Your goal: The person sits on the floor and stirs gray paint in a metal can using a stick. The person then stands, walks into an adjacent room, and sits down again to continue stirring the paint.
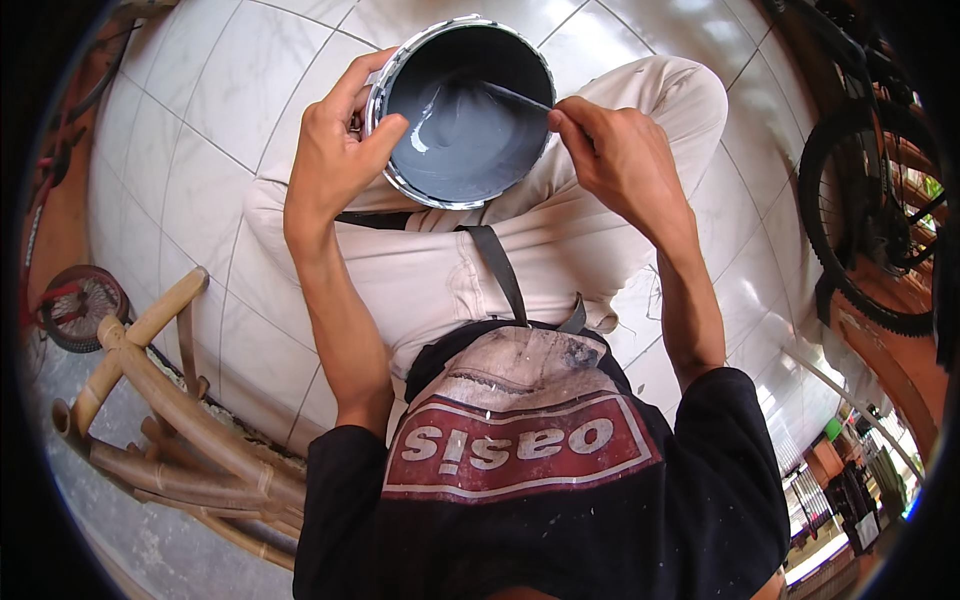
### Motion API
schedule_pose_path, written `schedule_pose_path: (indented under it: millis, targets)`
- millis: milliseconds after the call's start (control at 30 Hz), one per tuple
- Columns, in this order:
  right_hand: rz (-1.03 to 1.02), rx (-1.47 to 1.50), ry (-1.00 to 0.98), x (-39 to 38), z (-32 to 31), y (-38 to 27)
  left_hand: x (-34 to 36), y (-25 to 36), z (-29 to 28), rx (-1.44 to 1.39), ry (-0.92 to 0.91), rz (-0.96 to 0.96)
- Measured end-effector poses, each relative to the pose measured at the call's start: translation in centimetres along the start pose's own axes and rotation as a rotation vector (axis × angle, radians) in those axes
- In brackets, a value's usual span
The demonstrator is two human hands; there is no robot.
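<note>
A round bucket (pixel 374 150) of grey paint (pixel 450 155) rests over my crossed legs (pixel 670 95) in pale trousers, its rim streaked with paint. My left hand (pixel 335 155) grips the bucket's left side, thumb at the rim and fingers round the outside. My right hand (pixel 610 160), at the bucket's right edge, is closed on the end of a thin flat stirring stick (pixel 515 96); the stick's far end dips into the paint and is hidden there.
I sit on white floor tiles (pixel 170 190). A bamboo frame (pixel 190 440) lies at the lower left, near a small red-rimmed wheel (pixel 85 315). A bicycle wheel (pixel 830 210) stands at the right; a thin pole (pixel 870 405) and assorted items are at the lower right.
</note>
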State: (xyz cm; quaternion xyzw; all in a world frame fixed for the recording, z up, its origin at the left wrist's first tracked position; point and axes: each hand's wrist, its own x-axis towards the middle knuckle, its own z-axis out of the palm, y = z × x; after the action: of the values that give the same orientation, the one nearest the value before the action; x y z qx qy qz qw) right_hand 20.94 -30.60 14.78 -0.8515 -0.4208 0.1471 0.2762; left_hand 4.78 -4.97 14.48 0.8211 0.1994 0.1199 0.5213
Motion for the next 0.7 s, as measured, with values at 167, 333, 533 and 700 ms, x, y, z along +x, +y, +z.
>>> schedule_pose_path:
  millis: [167,333,533,700]
  targets:
    - [-0.054,0.049,-0.089,-0.3,0.8,-1.0,0.0,-0.3,0.1,-0.019,0.014,-0.003]
    - [-0.091,0.099,-0.142,0.0,2.5,-1.4,0.0,0.0,-0.2,0.043,-0.021,-0.05]
    - [-0.13,0.052,-0.103,0.5,4.2,-1.5,0.0,0.1,-0.2,0.024,-0.024,-0.047]
    - [0.017,0.005,0.021,1.0,3.9,-1.5,0.0,0.4,0.0,-0.014,-0.005,-0.054]
